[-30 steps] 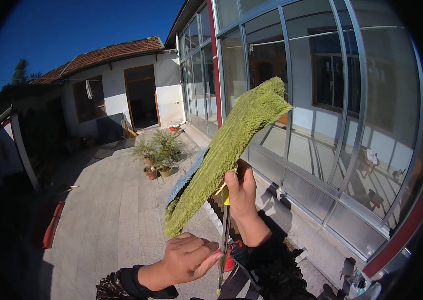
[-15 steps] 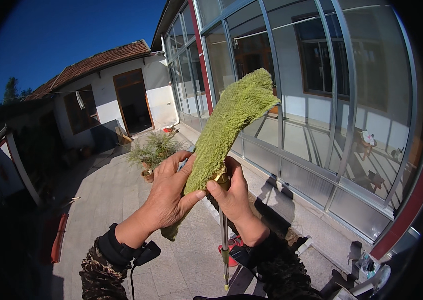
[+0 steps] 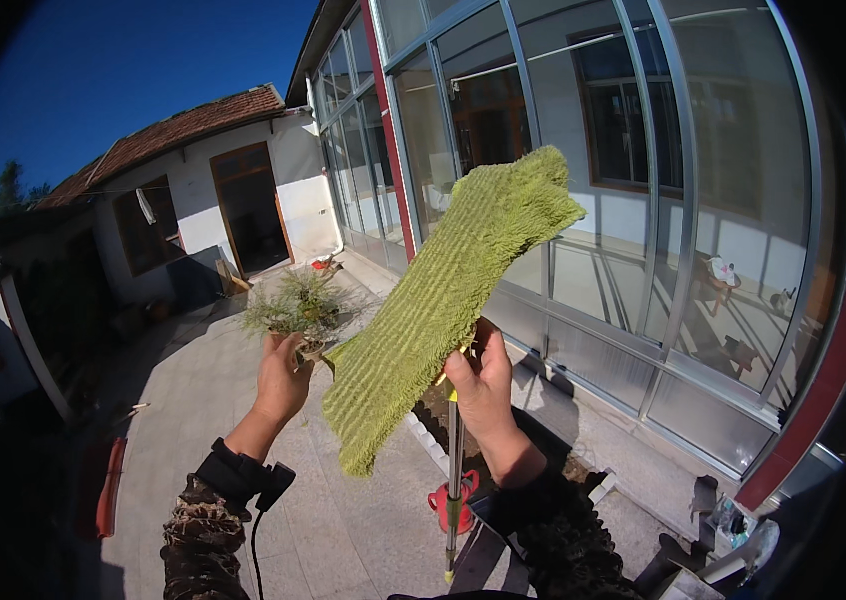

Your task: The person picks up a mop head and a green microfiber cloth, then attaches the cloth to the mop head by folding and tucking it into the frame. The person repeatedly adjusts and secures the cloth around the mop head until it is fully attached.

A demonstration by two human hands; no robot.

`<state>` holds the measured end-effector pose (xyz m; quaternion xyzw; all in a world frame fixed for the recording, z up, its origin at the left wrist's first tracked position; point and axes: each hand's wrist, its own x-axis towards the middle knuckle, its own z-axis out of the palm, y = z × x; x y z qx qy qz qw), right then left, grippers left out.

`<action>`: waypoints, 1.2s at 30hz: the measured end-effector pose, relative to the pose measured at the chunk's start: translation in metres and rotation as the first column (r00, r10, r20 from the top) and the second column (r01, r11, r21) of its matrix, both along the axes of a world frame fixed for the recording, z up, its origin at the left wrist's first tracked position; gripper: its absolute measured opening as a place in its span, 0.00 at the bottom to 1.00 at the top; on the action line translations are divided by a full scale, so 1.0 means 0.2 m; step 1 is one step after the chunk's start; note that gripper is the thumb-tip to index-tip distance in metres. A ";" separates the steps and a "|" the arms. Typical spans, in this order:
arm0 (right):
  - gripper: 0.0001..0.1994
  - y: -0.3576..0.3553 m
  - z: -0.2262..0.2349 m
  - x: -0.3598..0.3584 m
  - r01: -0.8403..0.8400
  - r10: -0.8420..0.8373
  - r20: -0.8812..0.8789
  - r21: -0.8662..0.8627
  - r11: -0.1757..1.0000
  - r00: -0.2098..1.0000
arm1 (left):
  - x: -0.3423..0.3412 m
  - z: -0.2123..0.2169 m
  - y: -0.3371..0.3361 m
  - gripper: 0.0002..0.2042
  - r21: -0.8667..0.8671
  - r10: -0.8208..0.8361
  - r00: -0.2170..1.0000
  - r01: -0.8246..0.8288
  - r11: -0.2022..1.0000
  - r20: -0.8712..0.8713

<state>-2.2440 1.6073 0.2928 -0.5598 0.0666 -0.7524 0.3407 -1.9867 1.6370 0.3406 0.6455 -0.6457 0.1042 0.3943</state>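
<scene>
A fuzzy yellow-green mop pad (image 3: 448, 300) stands tilted up in front of me, its ribbed face turned my way. Its upper end leans right. My left hand (image 3: 283, 380) is closed at a loose flap on the pad's left edge; the fingertips are partly hidden. My right hand (image 3: 488, 385) grips the mop head below the pad's right edge, thumb against the yellow joint. From there the metal mop pole (image 3: 455, 470) runs down toward the ground. Most of the mop head is concealed behind the pad.
A potted plant (image 3: 298, 305) stands beyond my left hand. A red object (image 3: 453, 503) sits on the paving by the pole. Framed glass panels (image 3: 613, 270) line the right side. A red roll-like object (image 3: 112, 487) lies at left, and clutter (image 3: 733, 540) fills the lower right.
My left hand has moved left, away from the pad's middle, to its left edge. The pad has turned and shows its ribbed face more broadly. My right hand keeps its grip.
</scene>
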 end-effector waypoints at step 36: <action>0.46 0.07 0.01 -0.03 0.566 -0.551 -0.164 0.060 0.822 0.818 | -0.49 0.21 0.09 0.28 -0.045 -0.680 0.652 0.732 0.679 0.336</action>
